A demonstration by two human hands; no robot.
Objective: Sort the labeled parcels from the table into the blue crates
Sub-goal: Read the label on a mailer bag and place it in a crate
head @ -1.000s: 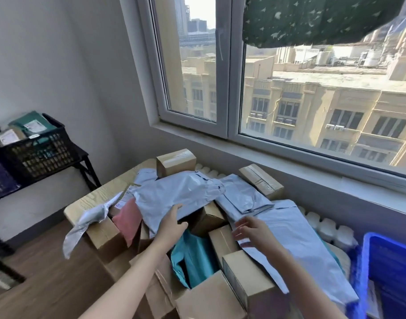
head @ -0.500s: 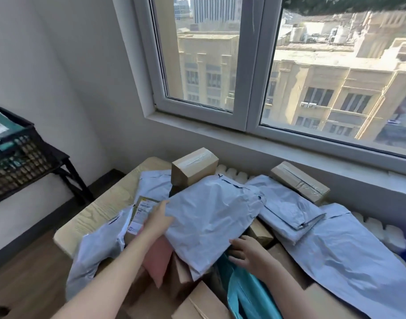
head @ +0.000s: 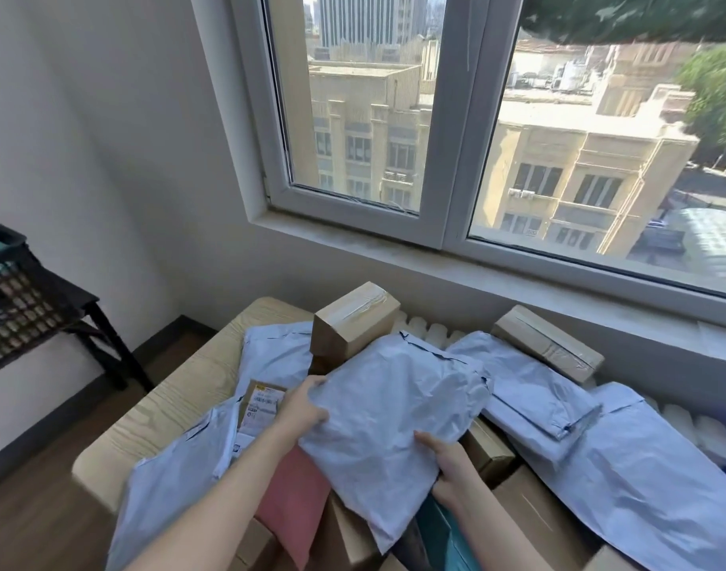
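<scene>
A crumpled pale blue-grey plastic mailer bag (head: 394, 422) sits at the middle of the heap of parcels, raised a little above the ones under it and held from both sides. The left hand (head: 301, 410) grips its left edge with the fingers curled round the plastic. The right hand (head: 447, 467) pinches its lower right edge, thumb on top and the other fingers hidden beneath.

Under the bag's near end lie a flat pink mailer (head: 291, 504) and a teal mailer (head: 439, 537), with plain brown cartons around them. Just left of the left hand a brown box with a white printed label (head: 262, 405) shows between more blue-grey mailers. Behind the held bag a tape-sealed cardboard box (head: 353, 319) rests tilted on the pile. A longer taped cardboard box (head: 546, 344) lies to the right, near the wall, and a wide blue-grey mailer (head: 641, 480) spreads over the right side.

The whole pile rests on a light wood-grain table (head: 180, 401) pushed up against a white ribbed radiator (head: 427, 327). Above it runs a deep sill and a white-framed window (head: 447, 117) that looks out on sunlit beige buildings. The walls are white and the floor (head: 35, 508) is dark wood. At the left edge a black lattice crate (head: 11, 298) stands on a black-legged stand.
</scene>
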